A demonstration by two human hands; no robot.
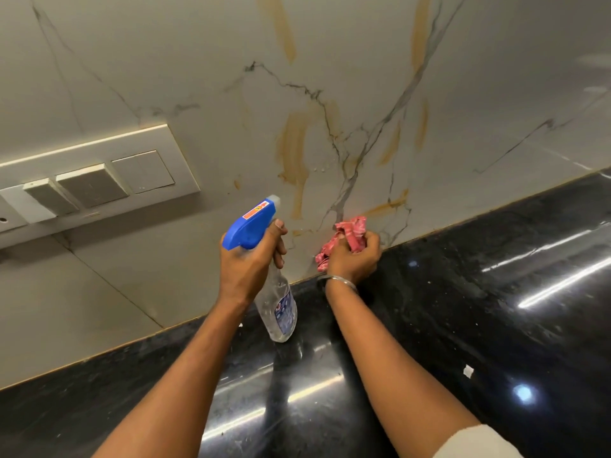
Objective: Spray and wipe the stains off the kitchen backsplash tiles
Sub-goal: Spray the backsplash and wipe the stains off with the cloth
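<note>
Forearms [185,375] before switch panel [99,180], countertop [496,292]

Glossy black stone countertop [496,292], small white scrap [468,371] lying on it

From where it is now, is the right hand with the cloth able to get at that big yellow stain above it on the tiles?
Probably yes. The right hand presses the pink cloth low on the backsplash, and the big yellow stain lies up and left on bare tile, nothing between.
</note>
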